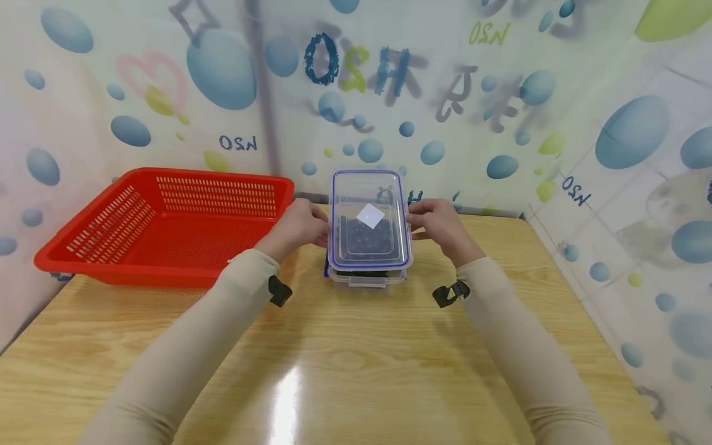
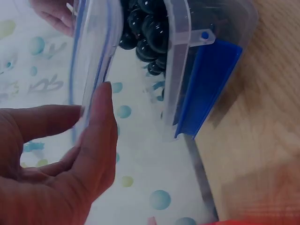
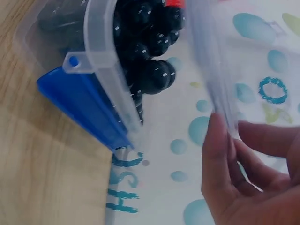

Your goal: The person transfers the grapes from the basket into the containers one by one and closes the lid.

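Observation:
Between both hands is a clear plastic lid [image 1: 364, 185] with a blue seal line and a white diamond-shaped label [image 1: 369, 216]. My left hand [image 1: 300, 224] pinches its left edge between thumb and fingers. The opposite edge is pinched by my right hand [image 1: 439, 225]. Just below the lid stands a clear food container [image 2: 178, 70] on the table, heaped with shiny dark round pieces like grapes [image 2: 152, 33]. In the wrist views a gap shows between lid and container. Blue side flaps [image 3: 84, 103] hang folded out from the container's walls.
A red slotted plastic basket [image 1: 189, 278] stands to the left on the wood-grain table [image 1: 367, 358]. Behind the table hangs a patterned wall covering [image 1: 467, 136] with blue ovals and letters, and another stretch of it runs along the right side.

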Motion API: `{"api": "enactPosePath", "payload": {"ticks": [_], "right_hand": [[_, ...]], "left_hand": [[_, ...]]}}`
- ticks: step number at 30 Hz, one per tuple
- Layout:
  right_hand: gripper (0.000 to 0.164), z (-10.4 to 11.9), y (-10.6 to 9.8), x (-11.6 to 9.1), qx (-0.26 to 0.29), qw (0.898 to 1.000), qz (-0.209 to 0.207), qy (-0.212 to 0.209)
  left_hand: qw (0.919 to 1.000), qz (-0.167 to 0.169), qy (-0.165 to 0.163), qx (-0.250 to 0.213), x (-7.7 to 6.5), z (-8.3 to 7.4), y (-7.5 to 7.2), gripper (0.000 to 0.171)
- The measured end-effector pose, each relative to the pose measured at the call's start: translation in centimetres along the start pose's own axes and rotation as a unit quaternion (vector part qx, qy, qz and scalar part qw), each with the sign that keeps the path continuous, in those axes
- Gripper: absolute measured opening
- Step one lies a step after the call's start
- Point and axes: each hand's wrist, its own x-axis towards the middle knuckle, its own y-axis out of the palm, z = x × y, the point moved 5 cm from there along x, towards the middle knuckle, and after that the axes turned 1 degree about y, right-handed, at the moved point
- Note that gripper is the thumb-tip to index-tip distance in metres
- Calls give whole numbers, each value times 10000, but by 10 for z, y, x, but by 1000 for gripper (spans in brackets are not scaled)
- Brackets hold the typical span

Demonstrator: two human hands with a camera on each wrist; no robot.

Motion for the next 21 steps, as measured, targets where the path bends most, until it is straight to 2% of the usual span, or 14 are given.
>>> {"api": "enactPosePath", "payload": {"ticks": [3, 5, 8, 11, 14, 17, 19, 21], "right_hand": [[22, 8, -5, -5, 354, 9968, -497, -510], [20, 15, -8, -10, 750, 9882, -874, -1007], [16, 24, -10, -19, 1309, 9662, -1351, -1761], [16, 31, -11, -28, 1712, 9419, -1641, -2378], [17, 33, -11, -34, 1999, 9218, -1816, -2782], [18, 32, -8, -39, 2360, 9094, -1809, -2909], [20, 31, -5, -42, 2790, 9012, -1677, -2862], [26, 29, -1, -45, 3097, 8976, -1571, -2716]], "left_hand": [[9984, -153, 525, 120, -3, -9, -5, 15], [9947, -335, 939, 245, -8, -18, -10, 13], [9871, -612, 1419, 408, -16, -32, -17, 13], [9764, -927, 1846, 637, -24, -42, -22, 11], [9599, -1390, 2289, 830, -30, -48, -25, 8], [9411, -1914, 2692, 725, -32, -47, -26, 7], [9256, -2300, 2956, 539, -32, -44, -26, 7], [9080, -2639, 3232, 383, -32, -41, -25, 8]]}}
